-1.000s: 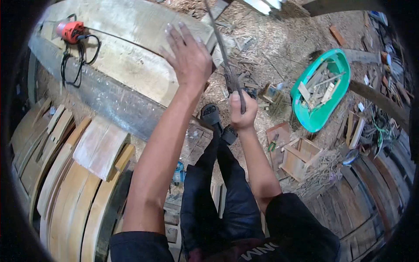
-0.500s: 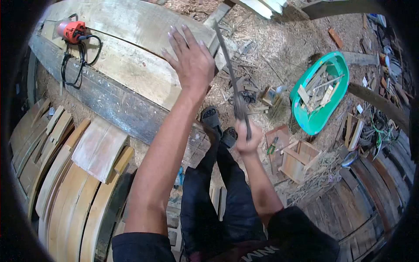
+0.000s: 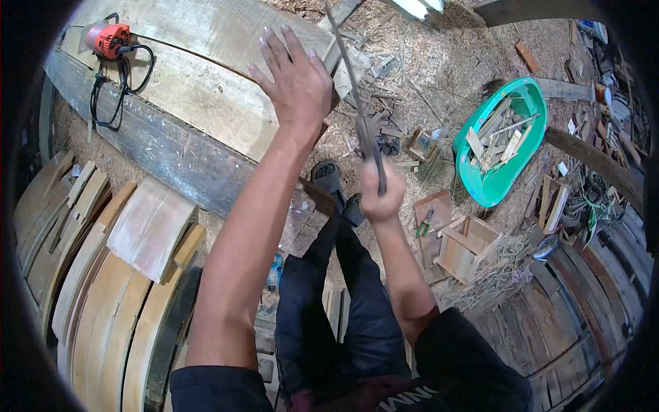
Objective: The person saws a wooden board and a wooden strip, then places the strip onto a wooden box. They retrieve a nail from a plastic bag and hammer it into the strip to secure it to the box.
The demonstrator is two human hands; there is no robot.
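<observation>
My left hand [image 3: 300,88] lies flat with fingers spread on the end of a wide pale plank [image 3: 206,31]. In my right hand [image 3: 382,190], closed around its grip, is a handsaw [image 3: 352,79] seen almost edge-on. Its long dark blade points away from me and passes close beside the plank's end, right of my left hand. Motion blurs the area around the handle. Under the planks runs a weathered, paint-spotted timber [image 3: 178,154].
A red power tool [image 3: 110,40] with a black cord rests on the planks at left. Curved boards [image 3: 113,323] are stacked lower left. At right stand a green tub [image 3: 486,196] of wood scraps and a small wooden box [image 3: 470,247]. Pliers [image 3: 425,223] lie beside it; shavings cover the floor.
My right hand and the handsaw have moved forward, away from my body, along the blade's line. My left hand stays pressed on the plank. The whole view has shifted slightly.
</observation>
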